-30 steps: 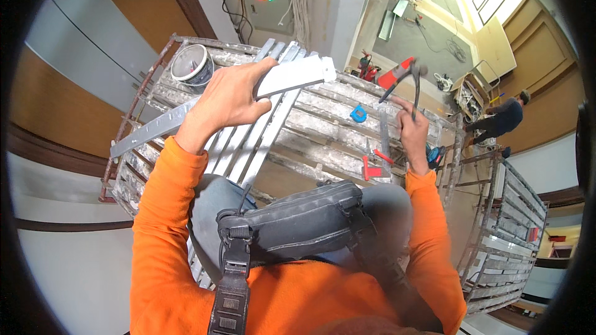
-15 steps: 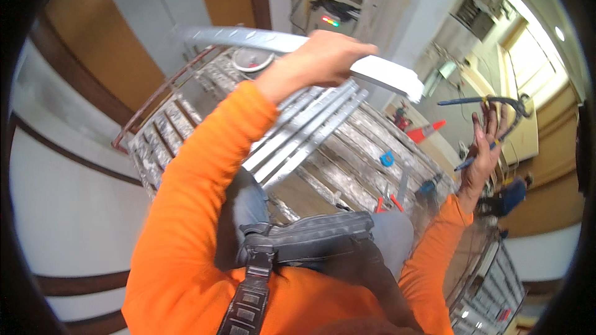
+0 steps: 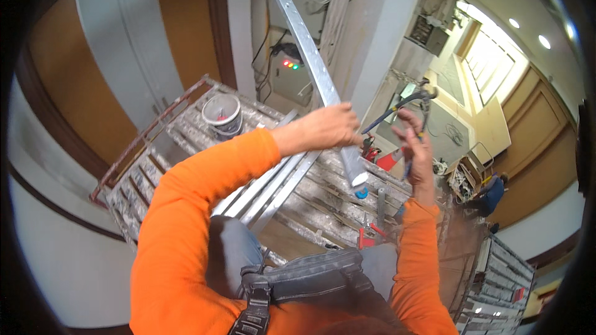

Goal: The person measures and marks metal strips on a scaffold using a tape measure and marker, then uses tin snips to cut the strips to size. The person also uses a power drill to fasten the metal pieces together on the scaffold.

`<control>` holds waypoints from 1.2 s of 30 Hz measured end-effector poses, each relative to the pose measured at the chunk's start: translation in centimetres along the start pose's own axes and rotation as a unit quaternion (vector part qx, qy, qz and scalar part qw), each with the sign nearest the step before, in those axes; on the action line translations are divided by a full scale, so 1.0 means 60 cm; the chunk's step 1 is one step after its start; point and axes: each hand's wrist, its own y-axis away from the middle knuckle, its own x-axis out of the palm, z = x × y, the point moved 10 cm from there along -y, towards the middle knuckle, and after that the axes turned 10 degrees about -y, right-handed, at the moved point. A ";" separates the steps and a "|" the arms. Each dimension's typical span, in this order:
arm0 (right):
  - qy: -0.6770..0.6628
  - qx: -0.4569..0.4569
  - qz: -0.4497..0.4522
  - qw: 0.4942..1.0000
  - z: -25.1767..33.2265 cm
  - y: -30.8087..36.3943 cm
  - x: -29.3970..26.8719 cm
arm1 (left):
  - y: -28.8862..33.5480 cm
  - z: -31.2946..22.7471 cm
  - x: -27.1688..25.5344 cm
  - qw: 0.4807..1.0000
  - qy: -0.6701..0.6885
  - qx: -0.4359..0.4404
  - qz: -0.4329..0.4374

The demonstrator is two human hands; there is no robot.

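Observation:
My left hand (image 3: pixel 324 128) is closed round a long silver metal channel (image 3: pixel 304 40), near its lower end. The channel slants up and away over the platform. In my right hand (image 3: pixel 417 152) is a pair of pincers (image 3: pixel 392 111) with dark blue handles, raised to the right of the channel. The handles are spread apart, with one pointing toward my left hand; the pincers do not touch the channel. More silver metal channels (image 3: pixel 262 191) lie side by side on the worn slatted platform (image 3: pixel 310 201), below my left forearm.
A white bucket (image 3: pixel 221 110) stands on the platform's far left. By my knees lie red-handled pliers (image 3: pixel 370 233) and a blue round item (image 3: pixel 362 193). Beyond the platform are a red cone (image 3: pixel 390 160), a person in blue (image 3: pixel 490 193) and another slatted platform (image 3: pixel 496 285).
The channel has swung from roughly level to a steep slant, its far end now pointing up and away. My right hand has brought the pincers leftward, closer to my left hand. My view has shifted.

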 end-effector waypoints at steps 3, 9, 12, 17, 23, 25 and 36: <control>-0.079 0.064 0.008 0.995 -0.064 -0.015 0.018 | 0.018 -0.082 0.006 0.988 -0.059 0.113 0.081; -0.241 0.235 0.054 0.940 -0.154 -0.041 0.094 | 0.006 -0.197 -0.010 0.979 -0.049 0.187 0.067; -0.252 0.240 0.068 0.935 -0.157 -0.029 0.123 | 0.016 -0.208 -0.004 0.983 -0.021 0.176 0.048; -0.305 0.225 0.017 0.925 -0.176 -0.018 0.163 | 0.020 -0.229 0.016 0.986 0.005 0.162 0.050; -0.223 0.139 -0.040 0.964 -0.184 -0.020 0.127 | 0.013 -0.224 -0.027 0.986 0.049 0.156 0.018; -0.221 0.116 -0.052 0.967 -0.178 -0.017 0.110 | 0.025 -0.184 -0.089 0.979 0.160 0.125 -0.030; 0.062 0.105 -0.013 0.992 -0.156 -0.012 0.132 | 0.110 0.196 0.141 0.419 0.717 -0.491 -0.264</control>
